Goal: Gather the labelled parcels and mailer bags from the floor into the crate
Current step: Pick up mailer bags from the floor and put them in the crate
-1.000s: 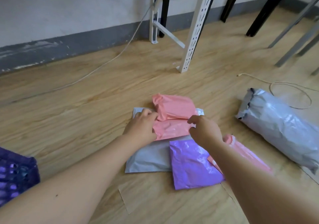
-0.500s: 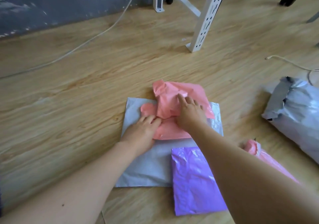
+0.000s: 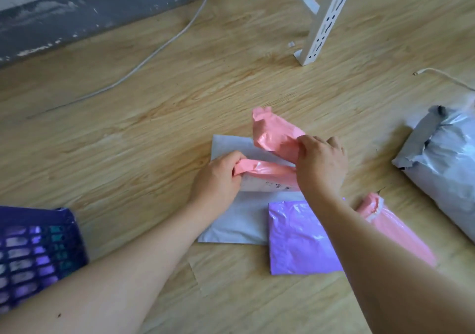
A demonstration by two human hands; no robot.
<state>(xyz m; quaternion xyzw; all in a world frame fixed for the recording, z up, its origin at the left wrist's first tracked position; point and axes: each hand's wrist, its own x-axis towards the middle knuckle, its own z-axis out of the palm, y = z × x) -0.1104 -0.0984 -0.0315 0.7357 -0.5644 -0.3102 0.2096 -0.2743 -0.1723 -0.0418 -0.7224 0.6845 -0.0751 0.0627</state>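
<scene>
Mailers lie in a loose heap in the middle of the floor (image 3: 128, 133), none of them in the crate (image 3: 33, 251), which stands at the floor's near left edge. The left hand (image 3: 216, 182) pinches the crumpled left end of the lower pink mailer (image 3: 272, 170) between curled fingers and thumb; a white label (image 3: 270, 183) shows along that mailer's near side. The right hand (image 3: 321, 164) is curled round one end of the top pink mailer (image 3: 275, 133), whose free end points toward the wall. Both rest over a flat grey mailer (image 3: 231, 220). A purple mailer (image 3: 300, 243) overlaps its near right corner. A third pink mailer (image 3: 401, 236) lies just right of the purple one, partly hidden by the right forearm. A bulky grey parcel (image 3: 447, 174) sits at the right edge. A white cable (image 3: 154, 53) and a rack leg (image 3: 321, 25) are farther back.
</scene>
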